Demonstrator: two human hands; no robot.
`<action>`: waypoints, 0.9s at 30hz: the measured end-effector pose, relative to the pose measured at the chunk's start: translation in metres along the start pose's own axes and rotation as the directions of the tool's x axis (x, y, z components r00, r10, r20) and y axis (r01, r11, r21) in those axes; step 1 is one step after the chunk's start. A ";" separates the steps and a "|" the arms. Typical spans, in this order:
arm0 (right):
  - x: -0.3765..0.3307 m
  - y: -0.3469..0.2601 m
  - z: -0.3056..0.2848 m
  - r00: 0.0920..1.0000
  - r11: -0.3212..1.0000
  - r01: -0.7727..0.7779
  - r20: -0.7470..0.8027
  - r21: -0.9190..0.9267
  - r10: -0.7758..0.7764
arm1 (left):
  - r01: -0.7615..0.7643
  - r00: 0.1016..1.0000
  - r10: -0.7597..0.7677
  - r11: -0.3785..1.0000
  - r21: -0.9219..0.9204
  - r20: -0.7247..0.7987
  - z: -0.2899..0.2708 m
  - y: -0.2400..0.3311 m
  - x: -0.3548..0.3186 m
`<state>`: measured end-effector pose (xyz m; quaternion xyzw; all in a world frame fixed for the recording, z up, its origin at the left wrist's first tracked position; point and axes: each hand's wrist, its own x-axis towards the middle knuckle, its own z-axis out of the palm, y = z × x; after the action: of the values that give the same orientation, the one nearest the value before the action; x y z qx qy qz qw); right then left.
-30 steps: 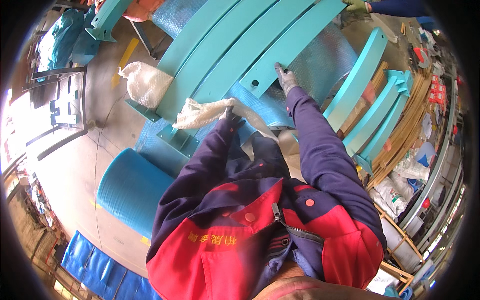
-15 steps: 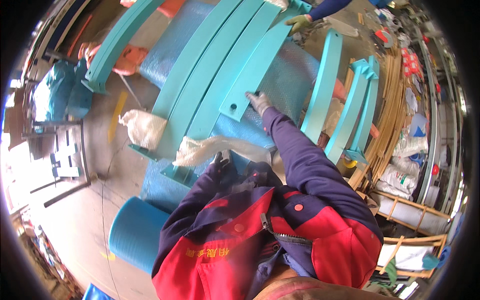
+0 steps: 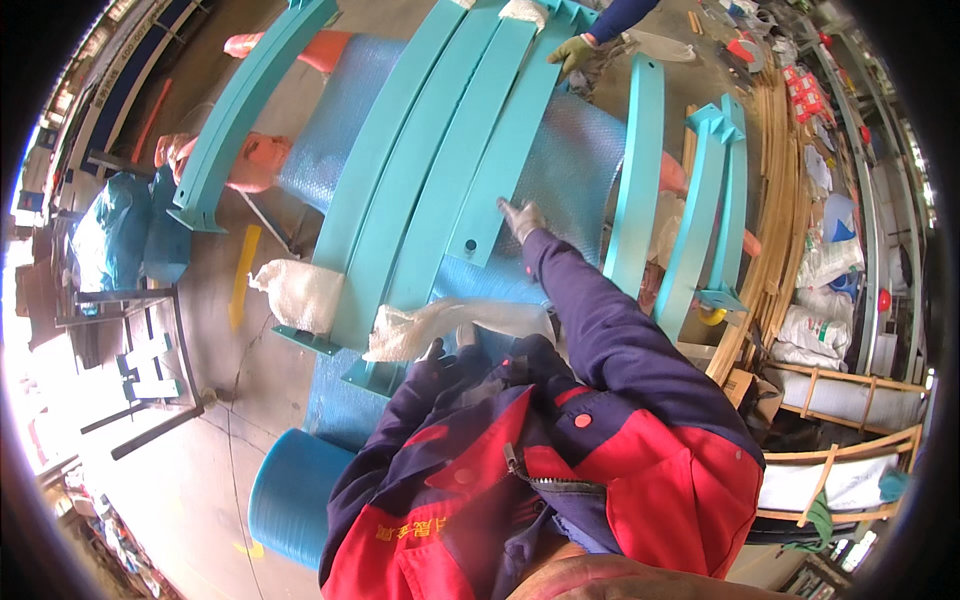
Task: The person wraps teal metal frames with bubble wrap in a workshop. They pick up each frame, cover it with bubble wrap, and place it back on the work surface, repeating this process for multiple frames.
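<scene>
Several long turquoise metal beams lie side by side in front of me. My right hand (image 3: pixel 522 220), in a greyish glove, is open just off the right edge of the rightmost beam (image 3: pixel 503 160), which has a round hole near its near end. My left hand (image 3: pixel 433 352) is low beside the white foam wrap (image 3: pixel 410 332) around a near beam end; its fingers are mostly hidden. A second piece of white wrap (image 3: pixel 300 292) covers the end to the left. At the far end, another person's green-gloved hand (image 3: pixel 572 54) touches the rightmost beam.
Blue bubble wrap (image 3: pixel 570 150) lies beneath the beams, and its roll (image 3: pixel 295 500) stands at lower left. More turquoise beams lie to the left (image 3: pixel 245 115) and right (image 3: pixel 635 170). Wooden strips (image 3: pixel 775 200) run along the right. A metal frame (image 3: pixel 185 340) stands at left.
My right hand has let go of the rightmost beam's edge and now hovers beside it with its fingers apart. The whole view has shifted slightly. The other person's hand stays at the far end.
</scene>
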<state>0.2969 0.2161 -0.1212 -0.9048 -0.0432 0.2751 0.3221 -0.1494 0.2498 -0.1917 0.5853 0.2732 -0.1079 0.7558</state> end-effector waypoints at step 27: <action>0.077 -0.054 0.009 0.906 0.733 -0.142 -0.211 0.665 0.367 | -0.092 0.556 -0.694 0.496 -0.864 -0.458 -0.046 -0.036 -0.075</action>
<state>0.3629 0.2839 -0.1306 -0.7717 0.2326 0.1608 0.5697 -0.2419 0.2708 -0.1885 0.0835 0.6945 0.1434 0.7001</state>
